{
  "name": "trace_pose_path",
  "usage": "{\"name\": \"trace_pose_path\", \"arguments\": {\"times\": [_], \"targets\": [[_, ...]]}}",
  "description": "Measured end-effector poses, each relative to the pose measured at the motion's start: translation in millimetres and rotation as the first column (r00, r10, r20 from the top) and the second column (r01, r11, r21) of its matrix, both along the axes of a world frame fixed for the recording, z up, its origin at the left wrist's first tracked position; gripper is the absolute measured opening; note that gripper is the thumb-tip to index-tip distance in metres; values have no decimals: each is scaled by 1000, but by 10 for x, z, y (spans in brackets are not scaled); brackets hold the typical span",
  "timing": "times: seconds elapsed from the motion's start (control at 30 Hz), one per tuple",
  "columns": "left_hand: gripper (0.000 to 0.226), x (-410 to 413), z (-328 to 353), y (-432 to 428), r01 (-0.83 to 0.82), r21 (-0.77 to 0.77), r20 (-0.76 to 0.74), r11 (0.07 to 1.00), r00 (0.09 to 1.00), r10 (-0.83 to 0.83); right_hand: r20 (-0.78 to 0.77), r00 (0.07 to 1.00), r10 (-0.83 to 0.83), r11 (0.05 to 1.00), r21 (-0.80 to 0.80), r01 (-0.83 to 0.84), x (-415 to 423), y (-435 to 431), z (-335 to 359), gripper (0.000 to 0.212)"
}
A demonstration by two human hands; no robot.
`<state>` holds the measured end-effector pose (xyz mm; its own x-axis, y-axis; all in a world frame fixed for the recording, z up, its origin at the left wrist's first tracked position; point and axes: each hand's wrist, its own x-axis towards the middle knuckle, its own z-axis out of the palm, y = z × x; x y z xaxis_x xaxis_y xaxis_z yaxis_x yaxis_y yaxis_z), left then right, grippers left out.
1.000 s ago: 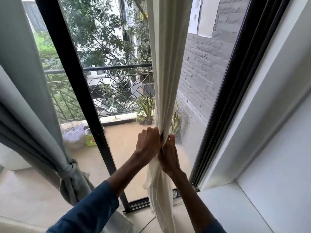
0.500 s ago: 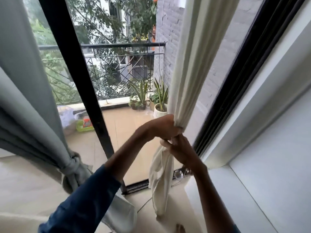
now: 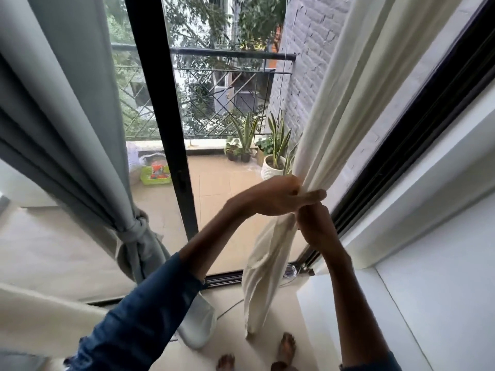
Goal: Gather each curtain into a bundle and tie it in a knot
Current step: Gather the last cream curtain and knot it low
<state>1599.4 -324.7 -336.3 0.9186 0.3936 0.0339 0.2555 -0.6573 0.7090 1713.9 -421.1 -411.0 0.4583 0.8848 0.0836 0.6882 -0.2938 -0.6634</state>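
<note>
**Both hands on the cream curtain**

The grey curtain [image 3: 67, 129] at nine o'clock hangs knotted, as before. The cream curtain [image 3: 348, 103] runs from one o'clock down to centre, where I have it gathered. My left hand [image 3: 270, 195] grips the bundle, one digit newly stretched toward three o'clock. My right hand [image 3: 316, 226], touching it at five o'clock, stays wrapped round the cloth.
</note>
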Motion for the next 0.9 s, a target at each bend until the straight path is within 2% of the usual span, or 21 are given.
{"name": "trace_pose_path", "arguments": {"times": [0.07,0.13,0.2,0.27,0.33,0.43,0.5,0.57,0.63,0.7,0.73,0.83,0.9], "targets": [[47,-107,-131,45,102,-116,175,988,981,-81,-155,986,-66,997,18,69,-2,-29,2,54],[29,-179,-324,40,107,-263,318,959,948,-18,-359,923,-137,987,28,157,0,-36,8,46],[31,-241,-531,-28,-75,-314,360,946,913,192,-503,842,-196,967,43,251,40,-12,6,32],[42,-286,-743,-146,-317,-271,330,909,857,397,-603,766,-223,941,72,330,63,-11,1,22],[45,-285,-899,-254,-394,-243,294,887,841,454,-652,716,-248,921,71,384,73,-14,-11,22],[27,-186,-958,-331,-330,-239,266,913,883,388,-709,646,-282,909,18,416,87,18,-32,43],[26,-144,-959,-280,-298,-264,265,917,892,366,-752,610,-249,914,26,405,94,32,-8,32],[39,-159,-935,-218,-261,-451,246,854,883,400,-781,580,-233,915,26,403,115,39,7,20],[47,-194,-885,-187,-206,-651,206,730,878,432,-793,571,-211,923,31,384,123,42,-2,20],[38,-202,-802,-208,-181,-744,169,644,881,442,-797,568,-207,928,24,372,116,55,-28,21],[34,-200,-778,-215,-180,-755,160,630,882,444,-800,564,-206,929,22,370,108,60,-26,21],[38,-227,-778,-247,-190,-703,156,685,899,410,-802,566,-191,937,23,349,111,74,-32,17],[39,-250,-826,-290,-189,-604,122,774,938,324,-790,588,-175,945,34,326,102,58,-22,16]]}}
